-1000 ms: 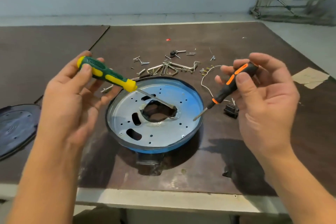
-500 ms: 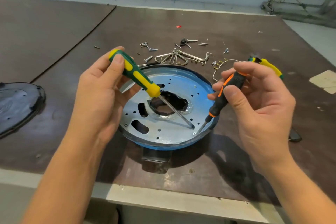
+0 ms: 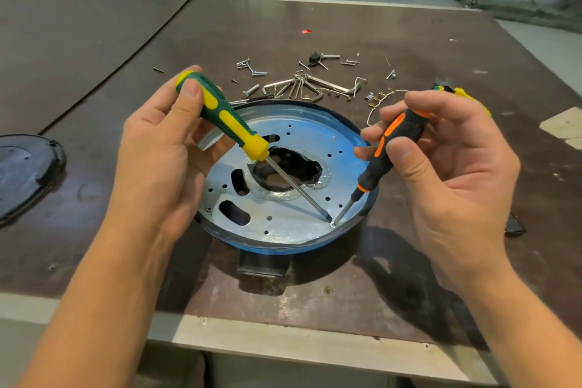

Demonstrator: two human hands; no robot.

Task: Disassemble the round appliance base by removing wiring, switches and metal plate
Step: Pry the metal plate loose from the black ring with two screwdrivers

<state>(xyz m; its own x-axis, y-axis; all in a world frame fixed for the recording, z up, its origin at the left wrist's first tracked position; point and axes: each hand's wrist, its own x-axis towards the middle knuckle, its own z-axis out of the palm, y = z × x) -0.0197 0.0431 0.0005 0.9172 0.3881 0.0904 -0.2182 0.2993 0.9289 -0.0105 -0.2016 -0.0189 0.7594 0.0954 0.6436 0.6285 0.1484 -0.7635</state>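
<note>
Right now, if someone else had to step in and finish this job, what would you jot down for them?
Left hand grips the green screwdriver; right hand grips the orange screwdriver.
Both tips meet at a screw on the near right of the plate, which sits in the blue base.
Done: wire and loose screws lie behind the base.
Left: undo the plate's screws, lift it out.

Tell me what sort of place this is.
Probably a repair workshop: a scuffed table, loose screws and hex keys behind the round base, a green screwdriver in the left hand, an orange screwdriver in the right hand.
</note>
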